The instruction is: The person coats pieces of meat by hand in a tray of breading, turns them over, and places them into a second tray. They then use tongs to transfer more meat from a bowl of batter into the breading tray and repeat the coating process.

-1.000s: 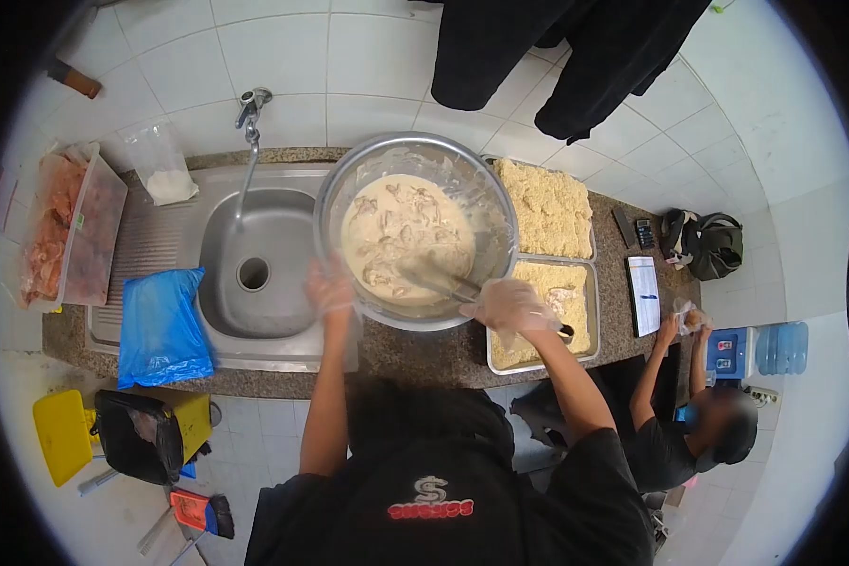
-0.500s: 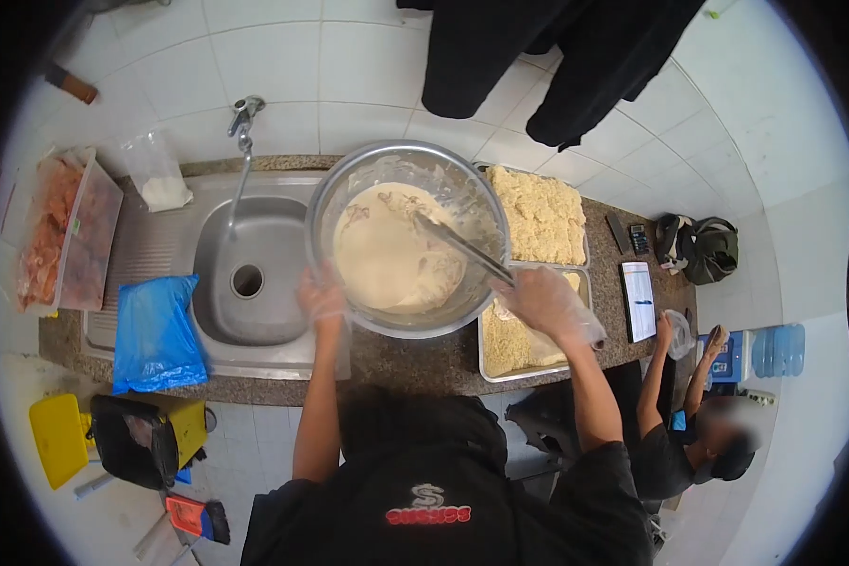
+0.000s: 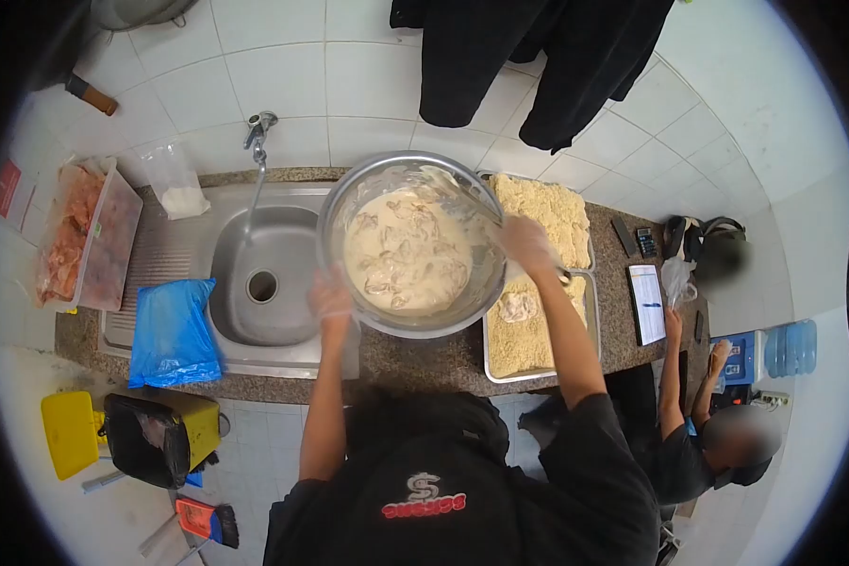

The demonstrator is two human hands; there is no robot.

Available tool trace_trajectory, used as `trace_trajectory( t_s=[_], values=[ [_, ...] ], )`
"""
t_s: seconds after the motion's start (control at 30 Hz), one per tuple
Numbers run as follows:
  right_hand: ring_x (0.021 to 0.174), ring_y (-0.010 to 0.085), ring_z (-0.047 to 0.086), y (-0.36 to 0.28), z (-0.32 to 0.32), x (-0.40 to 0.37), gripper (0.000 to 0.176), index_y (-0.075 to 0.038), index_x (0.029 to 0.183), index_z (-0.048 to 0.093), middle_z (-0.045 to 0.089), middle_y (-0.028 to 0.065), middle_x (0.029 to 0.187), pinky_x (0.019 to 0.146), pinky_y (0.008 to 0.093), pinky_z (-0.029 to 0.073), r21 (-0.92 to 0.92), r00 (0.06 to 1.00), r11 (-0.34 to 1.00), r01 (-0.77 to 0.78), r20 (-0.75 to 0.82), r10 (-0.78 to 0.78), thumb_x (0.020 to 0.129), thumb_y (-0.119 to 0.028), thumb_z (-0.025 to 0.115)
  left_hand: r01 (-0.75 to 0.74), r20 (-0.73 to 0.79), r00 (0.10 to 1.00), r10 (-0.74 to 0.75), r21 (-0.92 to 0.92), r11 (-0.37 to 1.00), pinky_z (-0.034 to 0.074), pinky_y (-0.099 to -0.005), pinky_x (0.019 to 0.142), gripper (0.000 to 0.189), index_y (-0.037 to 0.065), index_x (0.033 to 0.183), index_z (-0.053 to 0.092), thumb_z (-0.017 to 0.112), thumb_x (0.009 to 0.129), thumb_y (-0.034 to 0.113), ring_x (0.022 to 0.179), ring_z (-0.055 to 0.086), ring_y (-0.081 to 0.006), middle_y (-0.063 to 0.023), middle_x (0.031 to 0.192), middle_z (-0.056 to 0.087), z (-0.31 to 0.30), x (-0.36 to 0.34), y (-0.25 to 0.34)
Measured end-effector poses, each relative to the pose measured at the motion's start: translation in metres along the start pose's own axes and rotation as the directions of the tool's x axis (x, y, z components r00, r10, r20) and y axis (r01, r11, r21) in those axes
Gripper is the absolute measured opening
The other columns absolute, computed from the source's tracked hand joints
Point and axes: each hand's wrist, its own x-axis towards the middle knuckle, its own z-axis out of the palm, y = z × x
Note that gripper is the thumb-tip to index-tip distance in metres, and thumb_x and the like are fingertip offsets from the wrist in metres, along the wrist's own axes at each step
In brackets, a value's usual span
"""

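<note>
A big metal bowl [image 3: 486, 300] holds pale batter with coated meat pieces [image 3: 410, 247] showing through it. My left hand [image 3: 330, 300], in a clear plastic glove, grips the bowl's left rim. My right hand [image 3: 528, 247], also gloved and a little blurred, is closed around metal tongs [image 3: 478, 209] at the bowl's right side. The tongs slant up and left, with their tips against the upper inside wall. Below my right forearm lies a tray [image 3: 492, 370] of crumbs with a battered piece [image 3: 518, 307] on it. Behind it sits another tray of crumb-coated pieces [image 3: 542, 219].
Left of the bowl is a steel sink [image 3: 231, 325] with a tap [image 3: 259, 132]. A blue bag [image 3: 172, 332] and a tub of raw meat [image 3: 94, 236] stand on the drainboard side. At right, a co-worker's hand [image 3: 673, 325] is near a clear plastic bag [image 3: 677, 281] and a clipboard [image 3: 646, 304].
My right hand and the tongs have moved up, the tips swinging from the batter to the bowl's upper wall. More meat pieces show at the surface. The co-worker's bag has risen.
</note>
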Motion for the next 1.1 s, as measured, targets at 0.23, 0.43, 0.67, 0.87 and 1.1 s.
trace_trajectory(
  t_s=[0.23, 0.43, 0.67, 0.87, 1.1],
  values=[
    [0.099, 0.0455, 0.069, 0.081, -0.068, -0.122, 0.061, 0.003, 0.099, 0.073, 0.071, 0.0299, 0.099, 0.086, 0.0524, 0.054, 0.071, 0.982, 0.984, -0.165, 0.099, 0.158, 0.097, -0.057, 0.059, -0.061, -0.067, 0.996, 0.06, -0.012, 0.998, 0.049, -0.0482, 0.091, 0.087, -0.013, 0.136, 0.056, 0.052, 0.099, 0.065, 0.109, 0.066, -0.0501, -0.0351, 0.111, 0.07, 0.014, 0.009, -0.021],
    [0.087, 0.0471, 0.067, 0.119, -0.114, -0.232, 0.067, 0.005, 0.092, 0.072, 0.067, 0.0308, 0.084, 0.079, 0.053, 0.05, 0.14, 0.934, 0.927, -0.347, 0.138, 0.329, 0.096, -0.06, 0.059, -0.036, -0.011, 0.999, 0.037, 0.102, 0.994, 0.048, -0.045, 0.095, 0.085, -0.009, 0.137, 0.058, 0.053, 0.099, 0.066, 0.105, 0.066, -0.0467, -0.0323, 0.114, 0.07, 0.008, 0.007, -0.007],
    [0.087, 0.0448, 0.069, 0.169, -0.066, -0.268, 0.059, 0.004, 0.089, 0.072, 0.07, 0.0269, 0.089, 0.08, 0.052, 0.054, 0.075, 0.912, 0.911, -0.405, 0.112, 0.396, 0.092, -0.055, 0.064, -0.108, -0.056, 0.993, 0.103, -0.107, 0.988, 0.049, -0.0422, 0.093, 0.094, -0.021, 0.129, 0.054, 0.057, 0.097, 0.067, 0.099, 0.068, -0.0401, -0.0297, 0.106, 0.071, 0.01, 0.008, -0.015],
    [0.088, 0.0408, 0.073, 0.218, -0.018, -0.259, 0.043, 0.001, 0.092, 0.077, 0.074, 0.024, 0.093, 0.082, 0.0492, 0.058, -0.113, 0.837, 0.842, -0.528, 0.1, 0.538, 0.089, -0.04, 0.065, -0.073, -0.024, 0.997, 0.071, -0.111, 0.991, 0.048, -0.0409, 0.099, 0.093, -0.021, 0.132, 0.053, 0.059, 0.097, 0.065, 0.107, 0.068, -0.0389, -0.0306, 0.117, 0.07, 0.01, 0.005, -0.008],
    [0.083, 0.0429, 0.071, 0.214, -0.06, -0.245, 0.048, 0.002, 0.088, 0.072, 0.07, 0.0271, 0.083, 0.075, 0.0521, 0.056, -0.038, 0.936, 0.936, -0.349, 0.025, 0.35, 0.099, -0.043, 0.058, -0.112, -0.055, 0.993, 0.108, -0.068, 0.991, 0.049, -0.0441, 0.089, 0.085, -0.015, 0.124, 0.061, 0.057, 0.098, 0.066, 0.095, 0.069, -0.0399, -0.0298, 0.103, 0.072, 0.004, -0.008, 0.005]
  ],
)
